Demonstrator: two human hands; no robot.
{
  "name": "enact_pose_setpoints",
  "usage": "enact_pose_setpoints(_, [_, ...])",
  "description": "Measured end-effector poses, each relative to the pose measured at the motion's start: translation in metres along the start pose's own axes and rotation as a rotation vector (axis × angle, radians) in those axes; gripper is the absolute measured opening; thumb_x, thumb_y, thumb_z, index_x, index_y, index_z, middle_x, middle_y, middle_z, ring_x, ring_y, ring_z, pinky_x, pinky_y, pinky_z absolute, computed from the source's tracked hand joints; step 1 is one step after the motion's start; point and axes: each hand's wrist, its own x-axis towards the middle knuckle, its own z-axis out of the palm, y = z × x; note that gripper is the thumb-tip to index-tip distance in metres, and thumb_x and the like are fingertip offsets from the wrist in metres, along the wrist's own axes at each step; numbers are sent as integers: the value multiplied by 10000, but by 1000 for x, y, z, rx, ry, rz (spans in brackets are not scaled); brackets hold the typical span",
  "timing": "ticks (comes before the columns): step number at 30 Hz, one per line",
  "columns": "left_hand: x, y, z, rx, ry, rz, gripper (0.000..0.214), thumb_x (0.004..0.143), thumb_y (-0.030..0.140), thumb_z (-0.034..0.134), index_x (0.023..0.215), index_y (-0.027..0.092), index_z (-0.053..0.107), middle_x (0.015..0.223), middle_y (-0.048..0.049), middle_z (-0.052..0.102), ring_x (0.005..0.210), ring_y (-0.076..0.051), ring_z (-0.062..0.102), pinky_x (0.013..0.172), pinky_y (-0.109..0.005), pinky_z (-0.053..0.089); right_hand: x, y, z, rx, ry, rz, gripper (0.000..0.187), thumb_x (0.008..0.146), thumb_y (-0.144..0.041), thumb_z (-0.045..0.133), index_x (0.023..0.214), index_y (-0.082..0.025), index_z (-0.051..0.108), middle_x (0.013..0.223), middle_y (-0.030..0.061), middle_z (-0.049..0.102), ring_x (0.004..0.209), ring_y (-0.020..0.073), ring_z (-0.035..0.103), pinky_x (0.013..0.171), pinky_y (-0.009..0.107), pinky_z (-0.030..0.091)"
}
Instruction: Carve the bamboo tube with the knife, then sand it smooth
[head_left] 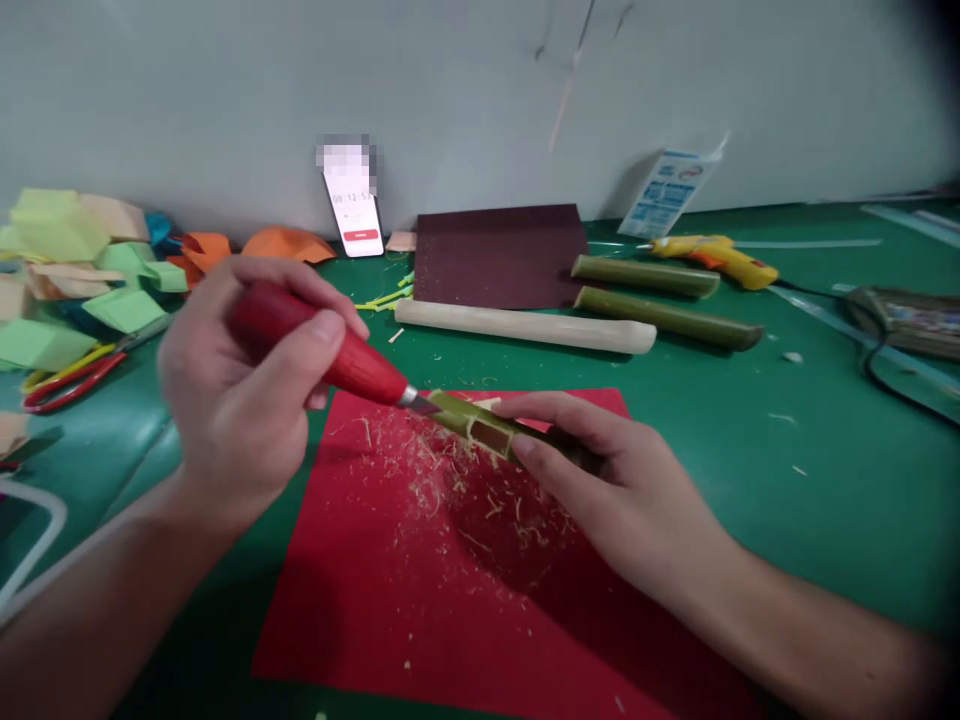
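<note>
My left hand (240,390) is closed around the red handle of a carving knife (337,358). Its short metal blade touches the end of a green bamboo piece (480,425). My right hand (607,480) grips that bamboo piece from the right, fingers wrapped over it, thumb near a rectangular notch cut in its side. Both hands hover over a red paper sheet (420,610) strewn with pale shavings.
Behind lie a pale bamboo stick (525,326), two green bamboo tubes (660,300), a dark maroon sheet (499,255), a yellow glue gun (720,256) and a phone (352,212) leaning on the wall. Folded coloured papers (82,270) and red-handled scissors (67,385) sit at left.
</note>
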Motion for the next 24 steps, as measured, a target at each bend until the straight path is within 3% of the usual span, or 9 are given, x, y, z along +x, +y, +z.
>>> enact_pose_setpoints(2, [-2,-1,3,-117,29,36,123,697,78,522,782,163,545,662,-2,635,548,-158,622,275,-205,262,-2,-1,1,19,-5,35,238,772,-370,575,951,-225,635,731,11,650,506,112,495,437,242,383])
enact_pose_setpoints(5, [-7,2,6,-123,-8,-6,120,714,96,517,809,169,527,655,-5,649,556,-187,645,281,-213,297,-2,-2,0,101,29,77,209,745,-373,607,881,-214,610,679,-2,620,446,83,426,382,220,317])
enact_pose_setpoints(8, [-10,5,7,-121,-15,-43,113,728,131,541,831,170,521,681,-15,657,548,-195,642,277,-223,324,-1,-4,-3,234,18,127,218,724,-379,643,866,-222,592,609,-22,581,466,89,464,384,205,328])
enact_pose_setpoints(11, [-10,8,6,-139,-14,-108,110,753,143,556,849,175,515,707,-18,658,546,-177,633,265,-208,320,0,-5,-5,367,20,121,220,709,-315,671,899,-239,589,709,-16,614,558,103,537,436,200,382])
enact_pose_setpoints(13, [-9,11,5,-140,-19,-177,107,774,145,562,860,188,516,722,-11,656,570,-160,635,283,-195,330,1,-7,-6,423,55,77,230,706,-270,673,919,-249,588,796,-10,627,615,111,560,476,207,413])
enact_pose_setpoints(16, [-9,14,4,-146,-31,-280,99,801,167,565,875,214,519,756,-5,658,571,-137,622,308,-193,343,1,-11,-9,402,144,-11,196,714,-284,674,894,-249,604,758,-13,610,600,113,543,492,226,428])
enact_pose_setpoints(20, [-13,14,5,-176,-74,-410,84,812,247,580,840,241,501,772,8,657,477,-95,571,295,-180,338,-1,-17,-16,172,280,-176,136,708,-300,679,827,-251,636,745,0,597,610,131,523,498,261,420])
enact_pose_setpoints(24, [-22,11,10,-221,-221,-518,116,802,263,584,791,233,472,771,11,661,334,-52,479,279,-173,368,-1,-16,-24,-21,352,-428,122,673,-206,669,766,-258,610,722,-13,576,603,131,510,519,281,412])
